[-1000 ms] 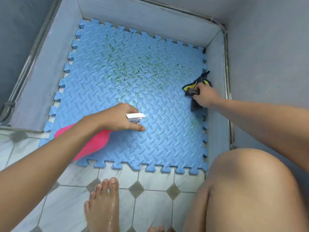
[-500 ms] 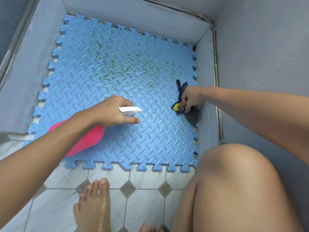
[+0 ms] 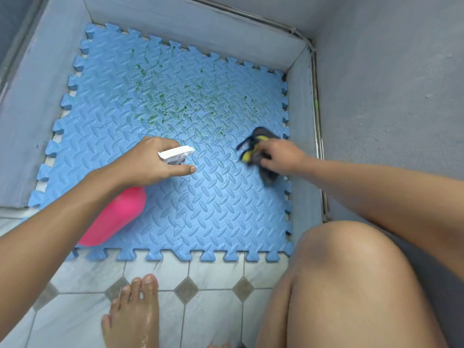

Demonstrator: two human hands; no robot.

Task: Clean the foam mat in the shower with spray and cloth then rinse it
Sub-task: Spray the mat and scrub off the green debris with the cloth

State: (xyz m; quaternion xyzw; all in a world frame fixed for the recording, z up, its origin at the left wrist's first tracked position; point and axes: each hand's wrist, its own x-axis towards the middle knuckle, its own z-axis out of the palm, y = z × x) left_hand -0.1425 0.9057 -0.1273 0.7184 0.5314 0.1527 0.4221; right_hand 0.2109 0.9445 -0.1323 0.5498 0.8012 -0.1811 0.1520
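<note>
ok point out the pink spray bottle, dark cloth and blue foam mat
pink plastic spray bottle [image 3: 120,214], head view, its pink body
dark grey and yellow cloth [image 3: 270,175], head view, its lower corner
blue foam mat [image 3: 226,209], head view, bare near part

Foam mat [image 3: 216,197] embossed, matt; floor tiles [image 3: 216,272] glossy; cloth [image 3: 256,149] crumpled.

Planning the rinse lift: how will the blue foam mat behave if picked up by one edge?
Probably light and floppy: the foam mat looks thin. Its puzzle seams may sag or part when lifted. The wet-looking sheen near the spray bottle suggests a slippery grip.
</note>
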